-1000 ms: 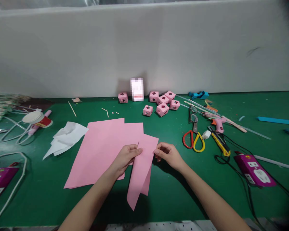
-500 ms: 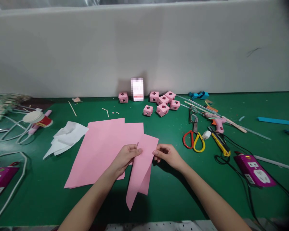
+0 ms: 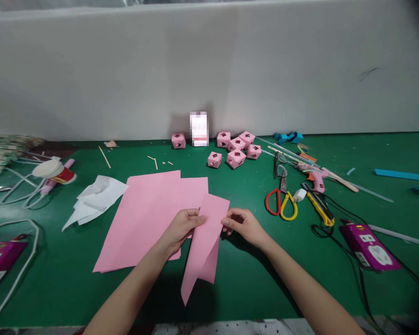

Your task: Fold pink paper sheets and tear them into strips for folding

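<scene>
In the head view, we see the pink strip [image 3: 209, 242] between our hands, over the table [image 3: 265, 288] and just right of the pink sheets [image 3: 143, 218]. Its long axis runs toward our body, slanting slightly left at the near end (where it hangs free and curls). Our left hand [image 3: 182, 229] has its grip closed on the left edge, thumb on top; our right hand [image 3: 243, 226] pinches the opposite edge, neither hand clearly nearer.

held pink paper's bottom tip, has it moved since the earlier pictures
Yes, the bottom tip has swung left, judged against the flat pink sheets.
</scene>
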The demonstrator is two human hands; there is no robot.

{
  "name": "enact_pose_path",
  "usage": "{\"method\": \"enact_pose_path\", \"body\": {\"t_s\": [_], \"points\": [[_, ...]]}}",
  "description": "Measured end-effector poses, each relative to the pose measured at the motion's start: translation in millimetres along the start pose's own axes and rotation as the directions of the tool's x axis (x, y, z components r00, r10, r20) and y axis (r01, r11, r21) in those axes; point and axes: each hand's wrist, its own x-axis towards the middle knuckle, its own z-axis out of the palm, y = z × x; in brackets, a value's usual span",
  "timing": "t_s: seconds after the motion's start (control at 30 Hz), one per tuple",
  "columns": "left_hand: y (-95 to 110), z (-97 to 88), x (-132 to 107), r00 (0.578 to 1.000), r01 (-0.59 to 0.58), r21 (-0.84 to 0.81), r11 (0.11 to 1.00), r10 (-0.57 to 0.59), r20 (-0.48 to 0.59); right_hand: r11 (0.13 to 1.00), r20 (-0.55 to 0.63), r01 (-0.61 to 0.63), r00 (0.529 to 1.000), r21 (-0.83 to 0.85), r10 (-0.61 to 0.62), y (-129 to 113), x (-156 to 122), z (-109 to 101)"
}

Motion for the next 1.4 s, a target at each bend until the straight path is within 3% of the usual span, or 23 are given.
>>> {"method": "enact_pose_path", "body": {"t_s": [1.13, 1.4], "points": [[-1.5, 2.6, -0.8, 0.994, -0.024, -0.008, 1.0, 0.023, -0.106, 0.998, 0.001, -0.056, 0.998, -0.008, 0.056, -1.2, -1.4, 6.6], [2.0, 1.7, -1.2, 0.99, -0.019, 0.092, 0.996, 0.031, -0.137, 0.996, -0.043, -0.092, 0.995, -0.004, 0.091, -1.4, -2.2, 7.2]]}}
